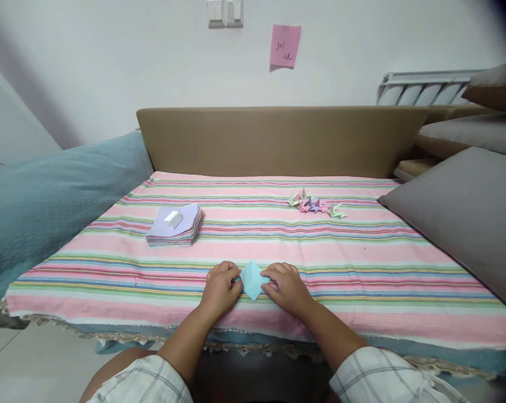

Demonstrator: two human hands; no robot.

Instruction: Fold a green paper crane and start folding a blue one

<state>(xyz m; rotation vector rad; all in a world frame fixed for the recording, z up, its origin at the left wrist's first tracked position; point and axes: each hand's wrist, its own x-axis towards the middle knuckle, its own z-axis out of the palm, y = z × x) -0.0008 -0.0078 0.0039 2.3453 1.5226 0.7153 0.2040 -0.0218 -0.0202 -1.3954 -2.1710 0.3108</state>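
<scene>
Between my two hands, near the front of the striped cloth, is a light blue folded paper (252,281) with a diamond-shaped middle. My left hand (221,285) pinches its left point between thumb and fingers. On the other side, my right hand (287,286) grips the right point the same way. The paper's ends are hidden under the fingertips. Farther back to the right lies a row of several small folded paper cranes (315,205) in green, pink and purple. A thick stack of coloured paper sheets (173,234) sits back to the left, with a small white block (173,219) on top.
The striped cloth (253,238) covers a sofa seat with a brown backrest (278,143). A blue-covered armrest (64,190) stands on the left, and grey cushions (467,212) lean at the right. A pink note (285,46) and switches (225,12) are on the wall.
</scene>
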